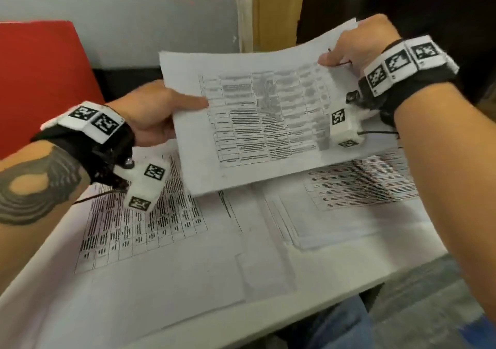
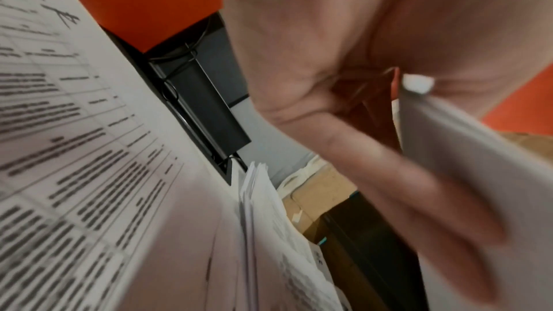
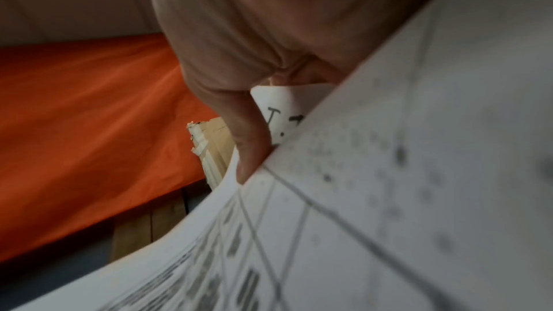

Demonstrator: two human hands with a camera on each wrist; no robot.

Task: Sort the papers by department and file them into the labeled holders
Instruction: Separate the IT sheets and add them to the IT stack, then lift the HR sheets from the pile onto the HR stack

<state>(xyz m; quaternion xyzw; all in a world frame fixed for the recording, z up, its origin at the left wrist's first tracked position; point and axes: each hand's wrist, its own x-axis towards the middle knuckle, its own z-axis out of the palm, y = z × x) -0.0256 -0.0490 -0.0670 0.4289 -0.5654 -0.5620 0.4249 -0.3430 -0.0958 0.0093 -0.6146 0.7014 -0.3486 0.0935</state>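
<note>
A printed sheet (image 1: pixel 257 118) is pinched at its left edge by the left hand (image 1: pixel 150 115), thumb laid on top, and at its far right corner by the right hand (image 1: pixel 357 45), thumb on top, fingers beneath. The sheet is held raised between both hands, its long axis running from one hand to the other. Below the hands, sorted paper piles (image 1: pixel 188 241) are spread. A black holder (image 2: pixel 203 103) is seen just beyond the left hand, which is judged the nearer for filing; no label can be read
</note>
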